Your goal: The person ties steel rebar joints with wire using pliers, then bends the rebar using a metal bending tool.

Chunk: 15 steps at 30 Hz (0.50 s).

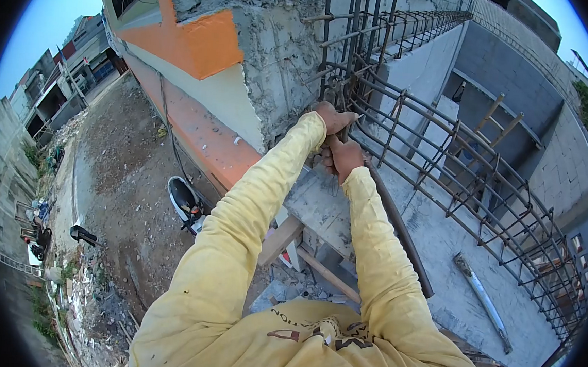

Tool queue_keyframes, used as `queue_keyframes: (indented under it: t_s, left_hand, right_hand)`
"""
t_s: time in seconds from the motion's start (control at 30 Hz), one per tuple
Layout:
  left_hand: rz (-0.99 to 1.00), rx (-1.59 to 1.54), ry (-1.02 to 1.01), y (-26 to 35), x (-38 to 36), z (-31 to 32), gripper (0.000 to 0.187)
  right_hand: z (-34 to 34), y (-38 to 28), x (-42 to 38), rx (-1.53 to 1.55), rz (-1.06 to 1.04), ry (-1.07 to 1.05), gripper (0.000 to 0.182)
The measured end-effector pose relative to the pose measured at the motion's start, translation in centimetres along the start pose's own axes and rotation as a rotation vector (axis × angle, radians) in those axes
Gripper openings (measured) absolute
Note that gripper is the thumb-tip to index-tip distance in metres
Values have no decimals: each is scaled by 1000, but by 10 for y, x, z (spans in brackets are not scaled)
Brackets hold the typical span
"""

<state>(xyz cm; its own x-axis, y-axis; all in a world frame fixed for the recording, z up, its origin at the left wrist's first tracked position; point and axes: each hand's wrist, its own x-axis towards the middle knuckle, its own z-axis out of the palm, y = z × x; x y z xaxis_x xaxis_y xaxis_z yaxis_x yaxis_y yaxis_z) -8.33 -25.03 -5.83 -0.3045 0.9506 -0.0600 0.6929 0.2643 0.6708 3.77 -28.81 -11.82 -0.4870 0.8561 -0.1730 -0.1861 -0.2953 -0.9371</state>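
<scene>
Both my hands are together at the corner where the upright rebars [363, 42] meet the horizontal rebar cage [440, 136]. My left hand [335, 118] is closed against the bars, its fingers bent around the joint. Just below it, my right hand [345, 158] is closed with curled fingers, close under the left; I cannot tell what either hand grips. A dark metal pipe [403, 232] slants down beside my right forearm, its upper end near my right hand. Rough broken concrete [282, 67] rises directly behind my hands, and a concrete ledge [323, 209] lies under them.
A silver-and-dark bar-shaped tool [483, 302] lies on the concrete slab [438, 262] at right. A wooden beam [280, 240] juts out below my left arm. Down on the dirt ground [126, 192] stands a white-rimmed container [184, 200]. An orange ledge [208, 140] runs along the left wall.
</scene>
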Motion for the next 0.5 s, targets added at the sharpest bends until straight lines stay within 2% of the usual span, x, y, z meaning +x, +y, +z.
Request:
queue_keyframes:
  t_s: [0.03, 0.07, 0.13, 0.17, 0.23, 0.27, 0.3, 0.33, 0.37, 0.4, 0.43, 0.47, 0.5]
  left_hand:
    - [-5, -71, -106, -4, -2, -8, 68]
    - [-84, -316, -282, -17, 15, -10, 72]
    - [-155, -759, -450, -26, 22, -7, 53]
    - [-169, -899, -468, -23, 21, -2, 46]
    - [-185, -1175, -498, -9, 8, 1, 34]
    - [-139, -1105, -533, -24, 30, 8, 24]
    - [88, -683, -360, -23, 37, 7, 22]
    - [343, 0, -221, -22, 43, 13, 19]
    - [508, 688, 40, -21, 50, 20, 18]
    - [484, 728, 61, -9, 37, 20, 20]
    - [457, 770, 81, -3, 29, 22, 22]
    - [430, 814, 98, -1, 24, 26, 25]
    - [358, 764, 78, 4, 20, 25, 29]
  right_hand:
    - [-8, -1, 0, 191, 105, -120, 31]
    - [-12, -3, 2, 383, 203, -240, 31]
    - [-17, 8, 7, 759, 320, -539, 30]
    - [-19, 12, 12, 938, 377, -695, 30]
    - [-16, 22, 19, 857, 326, -704, 29]
    - [-15, 26, 21, 819, 294, -709, 29]
    - [-16, 26, 17, 682, 243, -628, 30]
    - [-12, 27, 18, 442, 125, -443, 34]
    - [-8, 27, 21, 201, 9, -253, 39]
    - [-5, 27, 21, -43, -96, -61, 45]
    - [-6, 37, 40, -360, -224, 78, 58]
    - [-5, 47, 58, -324, -223, 174, 49]
    - [-2, 48, 55, -505, -323, 255, 43]
